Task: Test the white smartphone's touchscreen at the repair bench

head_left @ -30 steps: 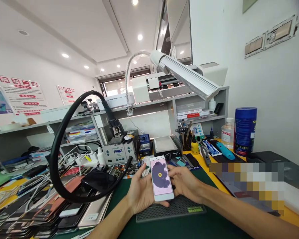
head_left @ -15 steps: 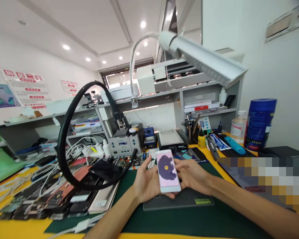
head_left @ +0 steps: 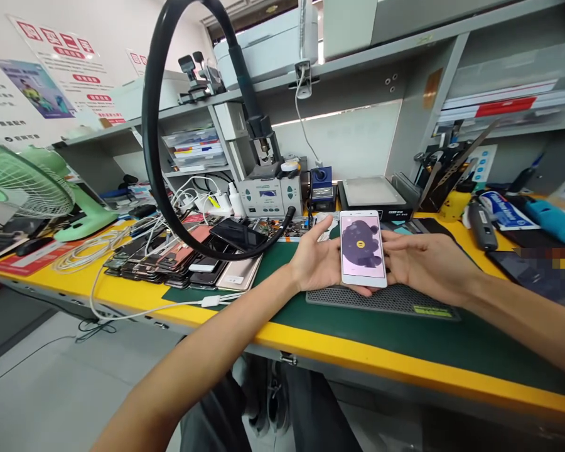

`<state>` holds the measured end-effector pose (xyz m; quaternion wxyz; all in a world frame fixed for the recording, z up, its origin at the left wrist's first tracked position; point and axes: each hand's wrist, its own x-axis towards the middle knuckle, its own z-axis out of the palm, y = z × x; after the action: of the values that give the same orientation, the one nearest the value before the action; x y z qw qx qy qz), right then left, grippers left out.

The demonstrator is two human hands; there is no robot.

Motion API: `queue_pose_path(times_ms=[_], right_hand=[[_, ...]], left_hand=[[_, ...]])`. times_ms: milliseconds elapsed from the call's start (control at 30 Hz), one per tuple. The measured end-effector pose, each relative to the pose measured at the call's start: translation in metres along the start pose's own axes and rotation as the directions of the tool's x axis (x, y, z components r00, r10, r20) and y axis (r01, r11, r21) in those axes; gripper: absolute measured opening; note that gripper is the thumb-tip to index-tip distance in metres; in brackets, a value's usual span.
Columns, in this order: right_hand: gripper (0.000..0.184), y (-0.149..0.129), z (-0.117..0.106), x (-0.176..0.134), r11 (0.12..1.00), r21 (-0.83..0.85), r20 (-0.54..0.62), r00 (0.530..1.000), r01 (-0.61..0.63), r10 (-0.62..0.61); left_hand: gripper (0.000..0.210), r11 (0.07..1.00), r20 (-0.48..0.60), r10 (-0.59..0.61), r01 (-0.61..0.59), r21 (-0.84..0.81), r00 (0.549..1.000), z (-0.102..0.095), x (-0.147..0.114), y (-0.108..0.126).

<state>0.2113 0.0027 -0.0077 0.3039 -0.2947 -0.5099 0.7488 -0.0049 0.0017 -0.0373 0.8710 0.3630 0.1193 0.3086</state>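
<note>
A white smartphone (head_left: 363, 271) is held between both hands above the bench, its lit screen facing up. The screen shows a dark purple rounded shape with a yellow spot on a pale pink ground. My left hand (head_left: 316, 262) lies palm up under the phone's left side, thumb raised and fingers reaching beneath it. Against the right edge rest the fingers of my right hand (head_left: 426, 262), their tips partly hidden behind the phone. Below is a grey textured pad (head_left: 381, 304) on a green mat (head_left: 320, 323).
Stacked phones and parts (head_left: 169, 260) lie left, beneath a looping black hose (head_left: 151, 125). A soldering station (head_left: 268, 196) and a flat heating plate (head_left: 374, 191) stand behind. Tweezers (head_left: 452, 166) and a blue tube (head_left: 506, 210) are right. The yellow bench edge (head_left: 358, 358) runs in front.
The view has tilted down and swung left, bringing the floor, my legs and the green fan into sight. Both hands keep the phone in much the same pose.
</note>
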Motion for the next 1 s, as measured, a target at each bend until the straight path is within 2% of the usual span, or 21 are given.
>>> queue_pose_path(times_ms=[400,1000], right_hand=[[0.042,-0.001,0.002,-0.002,1.0,-0.015,-0.031,0.999,0.012,-0.013],[0.046,-0.002,0.006,-0.006,0.999,-0.014,0.002,1.0,0.029,-0.029]], left_hand=[[0.082,1.0,-0.005,-0.005,0.005,0.008,1.0,0.002,0.0,0.001],[0.081,0.999,-0.041,0.027,-0.026,0.027,0.999,0.011,0.002,-0.004]])
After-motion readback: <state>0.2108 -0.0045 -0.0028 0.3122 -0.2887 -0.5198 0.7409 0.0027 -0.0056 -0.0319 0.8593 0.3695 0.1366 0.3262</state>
